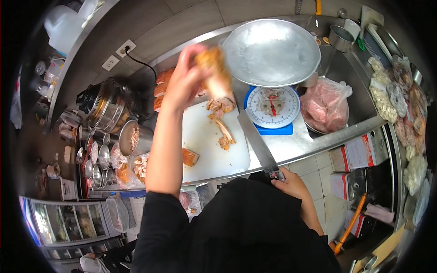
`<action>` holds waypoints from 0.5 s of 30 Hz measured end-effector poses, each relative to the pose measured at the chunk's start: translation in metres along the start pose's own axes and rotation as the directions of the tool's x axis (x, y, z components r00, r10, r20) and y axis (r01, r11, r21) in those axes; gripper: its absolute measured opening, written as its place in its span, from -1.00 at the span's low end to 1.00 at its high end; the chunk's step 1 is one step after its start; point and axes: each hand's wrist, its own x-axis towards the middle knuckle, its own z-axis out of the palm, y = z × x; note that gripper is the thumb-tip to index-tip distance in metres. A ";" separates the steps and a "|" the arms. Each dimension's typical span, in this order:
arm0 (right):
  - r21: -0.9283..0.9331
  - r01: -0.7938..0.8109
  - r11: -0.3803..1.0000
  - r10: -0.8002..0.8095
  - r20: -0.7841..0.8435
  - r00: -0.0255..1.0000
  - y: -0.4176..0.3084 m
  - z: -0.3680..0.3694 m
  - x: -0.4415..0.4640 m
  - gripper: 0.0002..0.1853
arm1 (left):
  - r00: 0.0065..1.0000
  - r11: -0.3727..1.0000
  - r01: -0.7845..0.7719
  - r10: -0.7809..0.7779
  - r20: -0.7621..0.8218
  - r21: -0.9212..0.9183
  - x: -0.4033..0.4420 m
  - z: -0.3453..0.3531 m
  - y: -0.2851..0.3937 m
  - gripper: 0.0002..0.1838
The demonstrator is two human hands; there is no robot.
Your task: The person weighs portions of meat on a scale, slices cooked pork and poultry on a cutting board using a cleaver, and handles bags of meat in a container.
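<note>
Our left hand [189, 76] is up at the cutting board's [199, 128] far edge, fingers gripping browned meat [217, 73], blurry so tough to make out. We've got one strip [223, 132] on the board plus one chunk [191, 157], partly hidden by our forearm. Low, right of the board, our right hand [291, 184] clutches one knife [258, 143].

Black clothing [255, 223] (short sleeves [159, 218])

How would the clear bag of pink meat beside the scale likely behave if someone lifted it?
The bag of pink meat is probably heavy, since it looks well filled. It would likely sag, as its thin plastic looks crumpled and soft. Its glossy surface might also feel slippery.
</note>
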 end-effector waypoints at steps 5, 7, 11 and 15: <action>0.017 -0.188 0.982 0.186 0.102 0.977 -0.022 -0.025 0.017 -0.61 | 0.952 0.889 0.134 -0.239 -0.193 -0.439 -0.128 -0.036 -0.054 -0.43; 0.005 -0.160 0.987 0.159 0.100 0.982 -0.031 -0.029 0.024 -0.66 | 0.907 0.841 0.197 -0.351 -0.232 -0.504 -0.165 -0.042 -0.085 -0.46; -0.020 -0.120 0.993 0.121 0.114 0.986 -0.045 -0.020 0.033 -0.67 | 0.819 0.806 0.286 -0.486 -0.304 -0.519 -0.215 -0.040 -0.142 -0.50; 0.004 -0.086 0.996 0.084 0.158 0.984 -0.051 0.001 0.039 -0.66 | 0.694 0.840 0.478 -0.539 -0.478 -0.255 -0.243 -0.036 -0.187 -0.52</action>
